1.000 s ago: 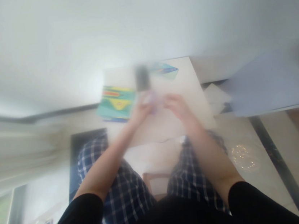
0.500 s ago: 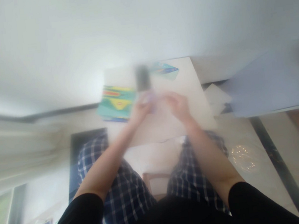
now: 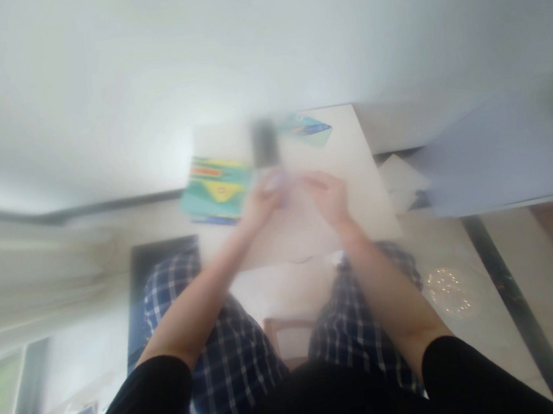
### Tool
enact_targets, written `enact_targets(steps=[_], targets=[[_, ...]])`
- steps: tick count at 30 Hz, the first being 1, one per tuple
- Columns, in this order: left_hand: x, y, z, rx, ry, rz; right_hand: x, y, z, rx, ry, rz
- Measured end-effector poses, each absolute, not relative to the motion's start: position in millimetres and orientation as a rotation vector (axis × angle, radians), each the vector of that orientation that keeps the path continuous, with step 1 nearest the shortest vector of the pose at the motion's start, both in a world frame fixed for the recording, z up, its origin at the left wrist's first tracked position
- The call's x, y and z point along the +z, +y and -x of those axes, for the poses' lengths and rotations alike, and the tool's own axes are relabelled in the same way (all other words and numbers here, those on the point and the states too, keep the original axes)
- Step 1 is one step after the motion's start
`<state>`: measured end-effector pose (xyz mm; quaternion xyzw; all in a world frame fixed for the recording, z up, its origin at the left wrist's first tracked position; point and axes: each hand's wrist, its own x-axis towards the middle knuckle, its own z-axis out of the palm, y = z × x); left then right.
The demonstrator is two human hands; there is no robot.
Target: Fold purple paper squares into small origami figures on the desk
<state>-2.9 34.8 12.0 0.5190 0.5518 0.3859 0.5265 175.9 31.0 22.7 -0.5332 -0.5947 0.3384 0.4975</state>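
Observation:
My left hand (image 3: 263, 198) is over the white table (image 3: 305, 240), its fingers closed around a small pale purple thing (image 3: 281, 193) too blurred to name. My right hand (image 3: 328, 194) faces it a short way to the right, fingers curled and pinched together; whatever may be between them cannot be made out. Just beyond my left hand is a dark, blurred block-like thing (image 3: 264, 142). A green and yellow printed packet or booklet (image 3: 218, 187) lies to the left of my left hand. Farther back on the table rests a blue-green pointed sheet or packet (image 3: 310, 129).
A pale wall (image 3: 256, 41) rises behind the table. To the right is a large bluish-grey panel (image 3: 497, 160). My legs in checked trousers (image 3: 228, 347) are at the table's near side, with a stool frame (image 3: 291, 326) between them. A curtain (image 3: 28, 278) hangs at left.
The right hand's fingers have shifted very slightly. Otherwise both hands and the things on the table keep their places.

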Motion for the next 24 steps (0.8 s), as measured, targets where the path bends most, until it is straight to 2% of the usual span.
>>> enact_targets(steps=[9,18,24], targets=[[3.5,35.8,6.2,0.960,1.349,-1.269,22.3,35.0,-173.8,1.034,-1.295,1.316],[4.8,35.6,4.8,0.972,1.294,-1.220,19.7,39.0,-176.8,0.849,-1.500,1.227],[7.1,38.0,4.9,0.943,1.406,-1.191,18.6,39.3,-179.3,0.850,-1.508,1.191]])
